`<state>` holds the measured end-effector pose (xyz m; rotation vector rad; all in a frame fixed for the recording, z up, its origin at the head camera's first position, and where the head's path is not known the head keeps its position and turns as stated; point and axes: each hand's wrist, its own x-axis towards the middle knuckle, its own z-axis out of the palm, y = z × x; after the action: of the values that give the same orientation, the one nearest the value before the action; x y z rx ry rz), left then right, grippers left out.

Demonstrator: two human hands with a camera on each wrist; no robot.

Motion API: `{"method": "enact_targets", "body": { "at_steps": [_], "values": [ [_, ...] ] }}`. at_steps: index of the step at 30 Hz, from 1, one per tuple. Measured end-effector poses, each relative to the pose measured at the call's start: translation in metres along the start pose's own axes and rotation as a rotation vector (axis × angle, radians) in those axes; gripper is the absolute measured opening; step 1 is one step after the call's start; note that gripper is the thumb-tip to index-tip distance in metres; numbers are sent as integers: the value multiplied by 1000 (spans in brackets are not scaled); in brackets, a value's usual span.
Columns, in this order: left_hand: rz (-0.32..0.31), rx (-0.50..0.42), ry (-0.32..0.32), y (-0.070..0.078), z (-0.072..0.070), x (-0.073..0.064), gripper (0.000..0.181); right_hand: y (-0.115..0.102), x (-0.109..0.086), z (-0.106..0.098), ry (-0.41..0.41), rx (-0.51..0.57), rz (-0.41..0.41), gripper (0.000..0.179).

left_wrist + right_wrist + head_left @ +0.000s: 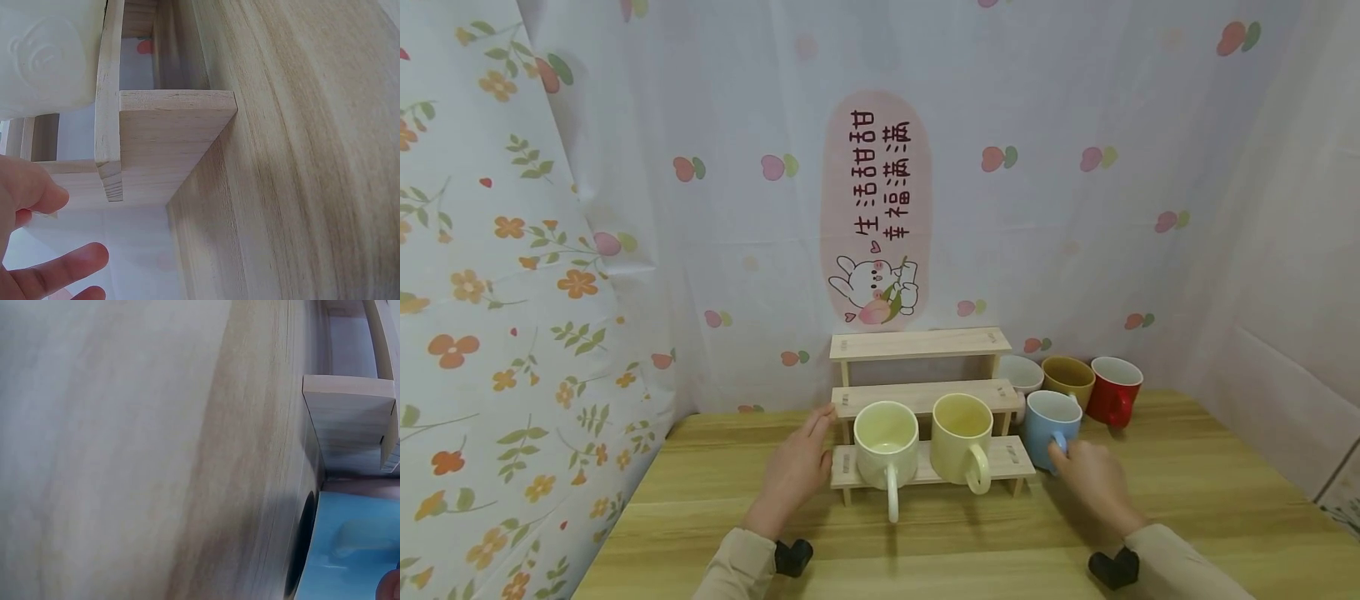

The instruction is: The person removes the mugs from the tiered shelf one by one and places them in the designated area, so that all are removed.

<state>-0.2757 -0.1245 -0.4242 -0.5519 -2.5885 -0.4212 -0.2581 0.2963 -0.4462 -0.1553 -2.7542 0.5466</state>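
Observation:
My right hand (pixel 1095 481) grips the handle of a light blue mug (pixel 1051 425) at the right end of a three-step wooden rack (pixel 921 398). In the right wrist view, the blue mug (pixel 353 547) shows a dark band along its base; only one fingertip (pixel 389 586) is in sight. Two mugs stand on the lowest step, handles forward: a pale cream mug (pixel 886 450) and a yellow mug (pixel 958 446). At the rack's left end is my left hand (pixel 796 464), its fingertips at the middle step. The left wrist view shows these fingers (pixel 69 269) spread, holding nothing.
Behind the blue mug stand a white mug (pixel 1021 372), a mustard-brown mug (pixel 1067 379) and a red mug (pixel 1115 390). A patterned curtain (pixel 745 208) hangs behind the wood-grain table (pixel 700 492), with floral cloth (pixel 497 292) to the left.

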Motion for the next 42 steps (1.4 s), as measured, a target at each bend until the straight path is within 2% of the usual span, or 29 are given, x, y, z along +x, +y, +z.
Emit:
{"method": "enact_targets", "body": {
  "at_steps": [19,22,30,37,42],
  "values": [
    [-13,-5,-16,-1,2,1,54,-1,1,1,-84,-34,10,45],
    [-11,-4,-7,0,2,1,54,-1,2,-1,-92,-42,-11,46],
    [-12,-11,1,1,0,1,54,-7,1,-14,-110,-81,-29,53],
    [-27,-7,-13,1,0,0,54,-14,1,-28,-72,-67,-84,48],
    [-27,-3,-14,2,-1,0,53,-28,-5,-39,-51,-78,-127,46]
  ]
}}
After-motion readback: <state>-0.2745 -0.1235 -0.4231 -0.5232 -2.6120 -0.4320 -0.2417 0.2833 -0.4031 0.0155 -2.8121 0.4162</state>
